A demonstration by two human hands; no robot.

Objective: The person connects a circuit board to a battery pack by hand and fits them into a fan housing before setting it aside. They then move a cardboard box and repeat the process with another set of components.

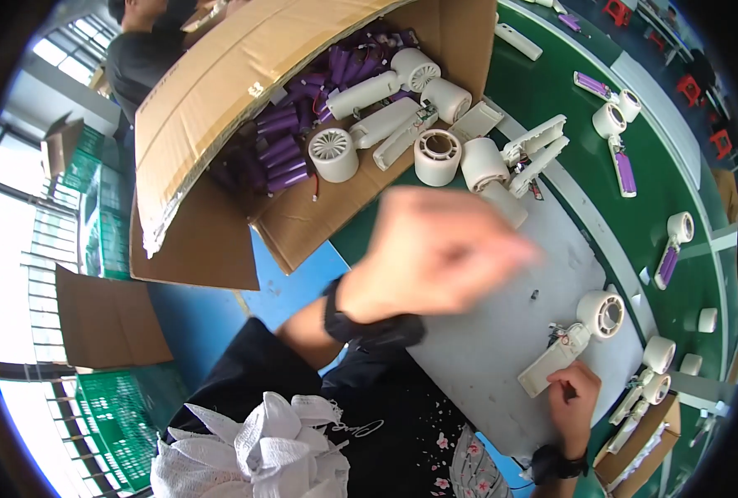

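My left hand (439, 257) is over the grey work mat (477, 340), in front of the open cardboard box. It is smeared by motion, so its fingers and anything in them cannot be made out. At the right, my right hand (574, 398) has its curled fingers on the lower end of a white handheld fan (570, 342). That fan lies on the mat with its handle opened, and small wires and a circuit board show near its round head. Several more white fan parts (478, 163) lie beyond my left hand, some with their handle shells apart.
The large cardboard box (219, 75) at upper left holds many purple battery cells (282, 158). On the green conveyor belt (543, 79) are fans with purple cells (624, 170). A small carton (639, 452) stands at lower right, green crates (120, 415) at left. Another person (141, 62) is behind the box.
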